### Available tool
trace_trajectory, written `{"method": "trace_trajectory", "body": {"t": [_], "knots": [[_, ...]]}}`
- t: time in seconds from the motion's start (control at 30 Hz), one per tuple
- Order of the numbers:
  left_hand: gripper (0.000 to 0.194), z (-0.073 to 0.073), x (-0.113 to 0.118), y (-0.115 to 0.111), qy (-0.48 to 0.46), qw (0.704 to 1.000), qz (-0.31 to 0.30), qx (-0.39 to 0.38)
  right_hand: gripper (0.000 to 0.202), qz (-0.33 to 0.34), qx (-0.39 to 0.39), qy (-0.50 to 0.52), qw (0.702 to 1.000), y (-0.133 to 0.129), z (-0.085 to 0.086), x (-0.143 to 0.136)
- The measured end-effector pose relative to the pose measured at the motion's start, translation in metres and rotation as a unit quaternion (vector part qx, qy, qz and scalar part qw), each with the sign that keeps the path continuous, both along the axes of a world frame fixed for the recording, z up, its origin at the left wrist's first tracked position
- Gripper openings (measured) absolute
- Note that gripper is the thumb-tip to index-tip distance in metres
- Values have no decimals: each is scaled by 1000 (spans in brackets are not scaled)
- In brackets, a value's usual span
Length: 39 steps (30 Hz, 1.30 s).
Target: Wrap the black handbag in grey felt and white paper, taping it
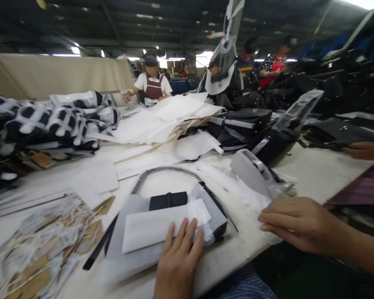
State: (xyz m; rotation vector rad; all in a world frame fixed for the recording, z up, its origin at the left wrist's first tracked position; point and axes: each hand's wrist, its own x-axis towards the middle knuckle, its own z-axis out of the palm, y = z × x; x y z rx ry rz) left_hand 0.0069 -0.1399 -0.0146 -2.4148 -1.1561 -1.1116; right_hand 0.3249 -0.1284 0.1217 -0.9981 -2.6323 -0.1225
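Observation:
A black handbag (pixel 220 228) lies on the worktable in front of me, partly covered by translucent white wrapping (pixel 134 265). Its handle (pixel 166 169) arches away from me and looks wrapped in clear film. Across the bag's front rests a folded white sheet (pixel 152 230), just below a black strap piece (pixel 168 201). My left hand (pixel 180 257) presses down on this sheet, fingers stretched out. Over the table edge, my right hand (pixel 296 224) has its fingers pinched together; what they hold, if anything, is too small to make out. Right beyond it stands a grey tape dispenser (pixel 252 170).
Tags with strings (pixel 34 265) pile up at the left. White sheets (pixel 165 118) are stacked ahead, and wrapped black bags (pixel 52 120) sit far left. More black bags (pixel 246 124) lie to the right, near another person's hand (pixel 366 150). A co-worker (pixel 152 85) stands across the table.

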Motion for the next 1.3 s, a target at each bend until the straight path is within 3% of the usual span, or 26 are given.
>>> {"method": "trace_trajectory", "body": {"t": [0.23, 0.53, 0.8, 1.03, 1.3], "knots": [[32, 10, 1, -2, 25, 1000, 12, -1, 25, 147, -169, -58, 973, 65, 5, -78], [30, 7, 9, 0, -22, 999, 38, 23, 10, 180, -254, -242, 919, 137, -17, -144], [34, 19, 4, 4, -4, 1000, 14, 14, 8, 164, -254, -336, 892, 148, -17, -168], [27, 13, 4, 8, -57, 997, -14, 54, 20, 151, -279, -396, 862, 154, -12, -188], [32, 11, 3, 9, -63, 996, -19, 64, 24, 162, -285, -396, 858, 160, -12, -200]]}}
